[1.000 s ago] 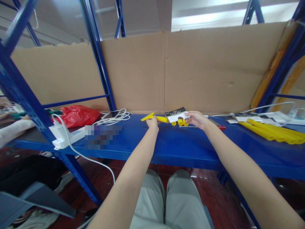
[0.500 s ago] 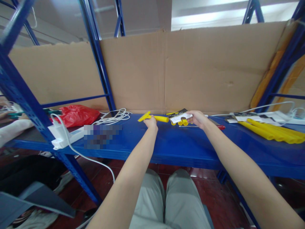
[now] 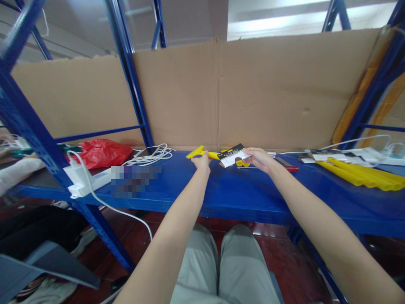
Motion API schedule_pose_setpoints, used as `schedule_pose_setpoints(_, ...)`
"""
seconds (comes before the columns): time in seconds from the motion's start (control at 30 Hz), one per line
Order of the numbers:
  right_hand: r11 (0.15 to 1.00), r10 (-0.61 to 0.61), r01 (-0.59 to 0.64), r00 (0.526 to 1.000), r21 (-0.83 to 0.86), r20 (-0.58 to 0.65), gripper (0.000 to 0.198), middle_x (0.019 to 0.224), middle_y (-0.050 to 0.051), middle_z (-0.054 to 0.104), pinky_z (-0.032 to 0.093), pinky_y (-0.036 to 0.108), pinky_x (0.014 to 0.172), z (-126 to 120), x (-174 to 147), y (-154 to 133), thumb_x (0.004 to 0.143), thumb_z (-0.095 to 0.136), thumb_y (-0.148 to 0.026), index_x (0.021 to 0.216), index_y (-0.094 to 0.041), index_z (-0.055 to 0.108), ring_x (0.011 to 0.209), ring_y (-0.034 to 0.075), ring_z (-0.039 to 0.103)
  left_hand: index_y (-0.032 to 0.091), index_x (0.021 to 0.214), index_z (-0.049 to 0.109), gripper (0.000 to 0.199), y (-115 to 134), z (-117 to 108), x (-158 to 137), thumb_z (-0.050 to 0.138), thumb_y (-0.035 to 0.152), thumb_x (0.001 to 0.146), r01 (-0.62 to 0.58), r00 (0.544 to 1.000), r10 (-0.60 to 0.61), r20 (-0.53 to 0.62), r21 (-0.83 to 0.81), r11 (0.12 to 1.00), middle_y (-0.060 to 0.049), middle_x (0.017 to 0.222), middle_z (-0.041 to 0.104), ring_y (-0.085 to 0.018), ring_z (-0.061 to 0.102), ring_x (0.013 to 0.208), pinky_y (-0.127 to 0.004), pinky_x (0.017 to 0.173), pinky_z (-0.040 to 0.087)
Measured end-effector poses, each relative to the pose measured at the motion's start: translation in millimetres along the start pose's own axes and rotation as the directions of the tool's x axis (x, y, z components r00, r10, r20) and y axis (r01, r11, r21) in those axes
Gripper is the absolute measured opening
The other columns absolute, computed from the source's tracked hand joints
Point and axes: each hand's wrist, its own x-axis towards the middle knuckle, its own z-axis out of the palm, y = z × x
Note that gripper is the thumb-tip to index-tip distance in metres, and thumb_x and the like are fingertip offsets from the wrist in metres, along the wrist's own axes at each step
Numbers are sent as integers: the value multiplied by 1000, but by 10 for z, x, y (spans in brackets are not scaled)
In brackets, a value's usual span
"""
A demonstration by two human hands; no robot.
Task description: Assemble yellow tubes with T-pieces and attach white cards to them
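Observation:
In my closed left hand point(image 3: 201, 161) is a yellow T-shaped tool point(image 3: 194, 153), which looks like a scraper or small squeegee. Its head points left and its handle runs right, under the fingers. My right hand point(image 3: 257, 158) pinches a black-and-white printed card point(image 3: 232, 156) with a brown cut-out. The card's left edge overlaps the handle's end; whether they touch I cannot tell. Behind and below the card lie more yellow handles point(image 3: 246, 164), partly hidden. A thin tool with a red handle point(image 3: 291, 169) lies on the bench beyond my right wrist.
Several yellow tubes point(image 3: 363, 173) and printed cards point(image 3: 325, 154) lie at the right of the blue bench point(image 3: 234, 194). To the left are coiled white cable point(image 3: 155, 154), a red plastic bag point(image 3: 104, 153) and a white power strip point(image 3: 101, 179). Cardboard point(image 3: 268, 93) lines the back. Another person's arm point(image 3: 19, 173) shows far left.
The card has moved slightly left and tilted, now covering the end of the yellow handle. My left hand has turned the tool a little, its head shifting right and up.

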Motion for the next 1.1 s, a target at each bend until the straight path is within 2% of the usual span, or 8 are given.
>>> schedule_pose_setpoints(0.1, 1000, 0, 0, 999, 6, 32, 13, 74, 9, 71, 56, 25, 62, 36, -22, 6, 81, 61, -8, 70, -13, 67, 66, 14, 65, 14, 124, 45, 48, -4, 16, -36, 64, 3, 82, 62, 997, -58, 55, -68, 996, -5, 88, 68, -13, 70, 69, -26, 67, 58)
schedule_pose_setpoints(0.27, 1000, -14, 13, 999, 23, 48, 12, 72, 8, 72, 57, 23, 62, 53, -31, 16, 80, 65, -9, 69, -13, 68, 64, 14, 67, 17, 124, 43, 51, 16, 19, -99, 68, 6, 81, 80, 988, -76, 135, -25, 997, 0, 78, 68, -11, 68, 63, -24, 65, 57)
schedule_pose_setpoints(0.4, 999, -26, 25, 999, 24, 48, 9, 67, 6, 71, 57, 22, 61, 49, -25, 18, 76, 70, -10, 67, -14, 68, 62, 13, 66, 14, 116, 50, 40, 28, 7, -118, 67, 5, 81, 83, 977, -76, 197, -27, 996, 0, 73, 67, -9, 65, 55, -24, 65, 56)
schedule_pose_setpoints(0.6, 999, -50, 50, 998, 12, 35, 11, 66, 7, 72, 57, 22, 57, 72, -39, 31, 74, 73, -13, 65, -14, 69, 58, 14, 66, 13, 103, 60, 24, 17, -2, -112, 65, 5, 81, 110, 954, -100, 283, -20, 994, 0, 67, 66, -10, 65, 54, -25, 67, 56)
schedule_pose_setpoints(0.8, 998, -60, 61, 997, -28, 41, 13, 70, 9, 74, 58, 22, 60, 84, -49, 43, 74, 76, -21, 66, -13, 69, 59, 13, 67, 15, 98, 62, 32, -4, 10, -96, 76, 6, 72, 159, 937, -124, 327, -82, 984, -2, 73, 69, -14, 68, 60, -28, 69, 56)
schedule_pose_setpoints(0.9, 997, -74, 75, 997, -36, 25, 12, 69, 8, 73, 57, 20, 61, 98, -52, 40, 77, 73, -21, 67, -13, 70, 57, 12, 67, 15, 98, 61, 31, -12, 11, -80, 73, 2, 72, 160, 931, -122, 344, -85, 983, 0, 68, 67, -12, 66, 56, -29, 68, 56)
schedule_pose_setpoints(1.1, 996, -85, 84, 996, -36, -39, 14, 64, 8, 72, 56, 19, 57, 143, -62, 36, 78, 71, -15, 65, -12, 70, 54, 11, 66, 19, 115, 57, 48, -5, 3, -43, 75, 6, 72, 162, 911, -120, 395, -74, 984, -1, 77, 70, -14, 68, 60, -30, 69, 56)
